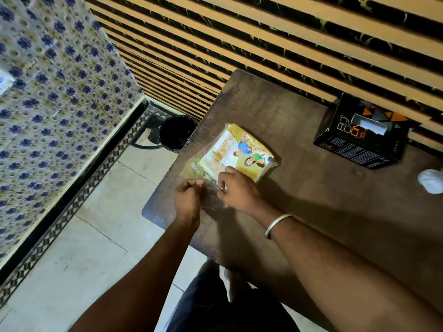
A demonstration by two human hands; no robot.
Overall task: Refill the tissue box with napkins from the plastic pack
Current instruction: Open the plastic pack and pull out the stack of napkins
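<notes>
A plastic pack of napkins (pixel 242 149) with a yellow printed label lies flat on the dark brown table (pixel 311 200), near its left edge. My left hand (pixel 188 200) and my right hand (pixel 236 190) both pinch the clear plastic flap at the pack's near end, fingers closed on it. The black tissue box (pixel 362 137) with orange markings stands at the back right against the wall, a white tissue showing in its top slot.
A crumpled white tissue (pixel 431 180) lies at the table's right edge. A black bin (pixel 176 133) stands on the tiled floor left of the table. Behind is a slatted wall; a blue-flowered tiled surface fills the left.
</notes>
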